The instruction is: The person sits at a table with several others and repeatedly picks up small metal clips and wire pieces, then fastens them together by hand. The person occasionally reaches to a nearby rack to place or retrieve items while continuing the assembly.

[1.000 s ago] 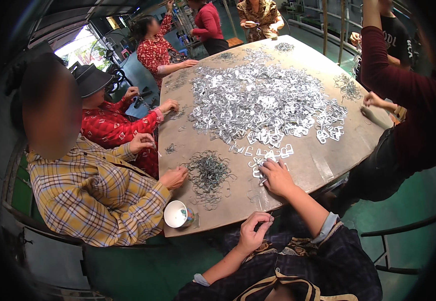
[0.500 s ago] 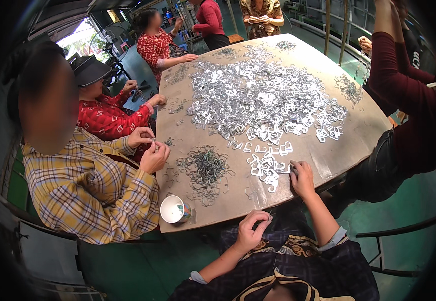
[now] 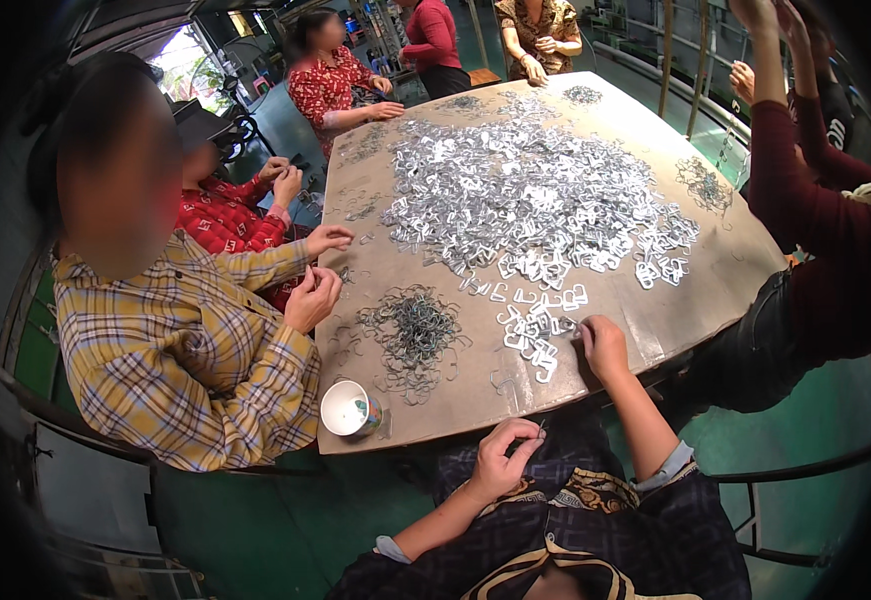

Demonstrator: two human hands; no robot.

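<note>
The person's left hand (image 3: 505, 458), just off the table's near edge, has thumb and fingertips pinched on a thin, dark metal wire piece (image 3: 542, 427). The right hand (image 3: 603, 345) is curled, its fingertips at the right edge of a small group of flat, silver-white metal loops (image 3: 532, 332); whether it grips one cannot be told. A light pinch near the wire's end, and one loop parted from its neighbours by the edge, would likely serve best. Left of the group lies a tangled heap of dark, bent wire hooks (image 3: 415, 325); beyond spreads a large silver-white pile (image 3: 525, 200) on the brown, flat-topped table (image 3: 480, 395). A second ago the right hand lay over the small group; the left hand's pinch looks unchanged.
</note>
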